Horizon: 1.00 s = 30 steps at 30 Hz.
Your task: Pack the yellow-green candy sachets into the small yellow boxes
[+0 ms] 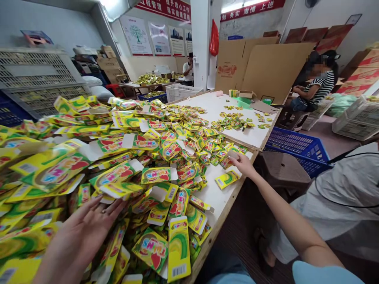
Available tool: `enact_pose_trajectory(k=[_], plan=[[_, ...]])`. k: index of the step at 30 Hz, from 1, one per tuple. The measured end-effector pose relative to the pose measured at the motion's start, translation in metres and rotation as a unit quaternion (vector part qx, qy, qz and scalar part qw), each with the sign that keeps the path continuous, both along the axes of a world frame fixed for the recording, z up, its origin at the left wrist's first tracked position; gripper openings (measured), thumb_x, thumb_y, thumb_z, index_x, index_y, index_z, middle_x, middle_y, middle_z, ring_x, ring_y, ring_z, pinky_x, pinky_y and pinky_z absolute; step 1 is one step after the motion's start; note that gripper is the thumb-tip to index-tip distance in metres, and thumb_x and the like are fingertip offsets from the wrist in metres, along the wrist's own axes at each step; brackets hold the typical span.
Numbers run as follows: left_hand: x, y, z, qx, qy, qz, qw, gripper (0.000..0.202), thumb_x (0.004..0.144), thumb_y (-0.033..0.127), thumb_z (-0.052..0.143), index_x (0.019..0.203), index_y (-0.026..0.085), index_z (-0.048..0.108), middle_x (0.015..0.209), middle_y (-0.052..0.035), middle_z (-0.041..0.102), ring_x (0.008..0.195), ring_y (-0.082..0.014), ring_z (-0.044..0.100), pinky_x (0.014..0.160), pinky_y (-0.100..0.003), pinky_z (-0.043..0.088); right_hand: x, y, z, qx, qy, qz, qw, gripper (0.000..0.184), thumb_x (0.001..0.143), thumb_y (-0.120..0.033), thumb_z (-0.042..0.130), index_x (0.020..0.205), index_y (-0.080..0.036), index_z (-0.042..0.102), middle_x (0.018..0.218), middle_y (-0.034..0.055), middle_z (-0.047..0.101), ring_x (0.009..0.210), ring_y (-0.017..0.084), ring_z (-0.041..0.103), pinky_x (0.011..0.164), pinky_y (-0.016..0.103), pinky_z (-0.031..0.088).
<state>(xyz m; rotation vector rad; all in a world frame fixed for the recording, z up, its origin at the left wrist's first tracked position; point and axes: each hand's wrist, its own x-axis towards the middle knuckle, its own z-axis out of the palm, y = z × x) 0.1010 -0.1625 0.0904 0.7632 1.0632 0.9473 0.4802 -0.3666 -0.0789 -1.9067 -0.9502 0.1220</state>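
A large heap of yellow-green printed candy boxes (154, 175), many with end flaps open, covers the near table. My left hand (85, 227) reaches palm up into the heap. Its fingers are stretched out, with their tips against the underside of a yellow box (118, 190). At the table's right edge, my right hand (243, 165) has its fingers closed on a small box (228, 158) whose flap stands open. Just below that hand, a single yellow box (227, 179) lies flat on the white tabletop (211, 177).
Small packets (233, 122) are scattered over the far white table. Right of it stand a blue crate (296, 146) and a brown stool (282, 167). A person in light clothing (346, 197) is close on my right. Another person in stripes (319, 88) sits beyond the cardboard (275, 71).
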Motion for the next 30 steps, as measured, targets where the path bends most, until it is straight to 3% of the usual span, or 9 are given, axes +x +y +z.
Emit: enact_pose_trajectory(k=[3,5,8,11,14,17,21,26,30], plan=[[-0.004,-0.01,-0.011,-0.036,0.021,0.026,0.999,0.029,0.081,0.008,0.041,0.075,0.019,0.067,0.081,-0.007,0.075,0.081,-0.0198,0.072,0.051,-0.022,0.064,0.006,-0.005,-0.001,0.004,0.018,-0.036,0.999,0.039,0.086,-0.052,0.051,0.104,-0.02,0.067,0.069,0.0044,0.07,0.063,0.025,0.068,0.057,0.041,0.06],[-0.008,-0.018,-0.017,-0.052,0.031,0.024,0.998,0.028,0.079,0.008,0.043,0.077,0.019,0.069,0.082,-0.0068,0.076,0.088,-0.0196,0.073,0.054,-0.021,0.064,0.016,-0.007,0.008,-0.001,0.025,-0.052,0.998,0.042,0.083,-0.054,0.055,0.102,-0.019,0.067,0.071,0.0057,0.071,0.064,0.026,0.069,0.059,0.042,0.061],[-0.018,-0.03,-0.02,-0.064,0.047,0.005,0.997,0.026,0.078,0.011,0.047,0.084,0.015,0.071,0.091,-0.01,0.077,0.105,-0.0218,0.071,0.066,-0.021,0.066,0.047,-0.006,0.036,0.003,0.015,-0.089,0.996,0.055,0.085,-0.058,0.054,0.12,-0.016,0.062,0.096,0.0131,0.074,0.093,0.033,0.07,0.081,0.051,0.06],[-0.025,-0.04,-0.017,-0.067,0.061,0.006,0.996,0.026,0.078,0.011,0.048,0.089,0.014,0.071,0.101,-0.012,0.077,0.115,-0.0232,0.067,0.073,-0.021,0.065,0.075,-0.002,0.055,-0.007,-0.054,-0.108,0.993,0.074,0.086,-0.061,0.056,0.144,-0.017,0.043,0.136,0.0188,0.06,0.131,0.037,0.052,0.108,0.058,0.042],[-0.029,-0.048,-0.016,-0.077,0.055,0.021,0.995,0.028,0.078,0.009,0.047,0.094,0.014,0.069,0.106,-0.0118,0.076,0.117,-0.0243,0.067,0.072,-0.024,0.066,0.065,-0.006,0.04,-0.106,-0.151,0.004,0.983,0.091,0.081,-0.064,0.064,0.153,-0.019,0.031,0.154,0.0186,0.041,0.144,0.038,0.037,0.118,0.057,0.03],[-0.03,-0.052,-0.02,-0.111,0.056,0.007,0.992,0.033,0.08,0.007,0.046,0.105,0.012,0.066,0.11,-0.0152,0.075,0.115,-0.0263,0.068,0.069,-0.027,0.067,0.03,-0.017,0.002,-0.232,-0.165,0.174,0.943,0.1,0.077,-0.062,0.07,0.157,-0.021,0.027,0.158,0.0179,0.036,0.147,0.038,0.032,0.119,0.055,0.029],[-0.035,-0.055,-0.02,-0.153,0.081,-0.012,0.985,0.047,0.081,0.003,0.04,0.124,0.006,0.059,0.115,-0.0198,0.072,0.113,-0.025,0.07,0.065,-0.022,0.065,-0.005,-0.033,-0.032,-0.286,-0.159,0.232,0.916,0.089,0.081,-0.051,0.069,0.156,-0.021,0.031,0.153,0.0179,0.044,0.144,0.038,0.038,0.116,0.055,0.033],[-0.048,-0.058,-0.011,-0.179,0.101,0.01,0.979,0.052,0.084,0.008,0.038,0.134,0.001,0.052,0.116,-0.0214,0.071,0.109,-0.0242,0.071,0.068,-0.023,0.065,-0.005,-0.031,-0.025,-0.276,-0.236,0.262,0.894,0.069,0.09,-0.044,0.059,0.152,-0.019,0.04,0.13,0.0193,0.062,0.117,0.036,0.059,0.102,0.053,0.045],[-0.061,-0.058,-0.014,-0.191,0.145,0.021,0.971,0.041,0.083,0.013,0.043,0.118,0.009,0.064,0.113,-0.0148,0.074,0.109,-0.0211,0.071,0.085,-0.027,0.064,0.023,-0.015,-0.004,-0.3,-0.319,0.209,0.874,0.063,0.085,-0.045,0.065,0.142,-0.019,0.052,0.111,0.0172,0.065,0.101,0.034,0.062,0.091,0.048,0.049]])
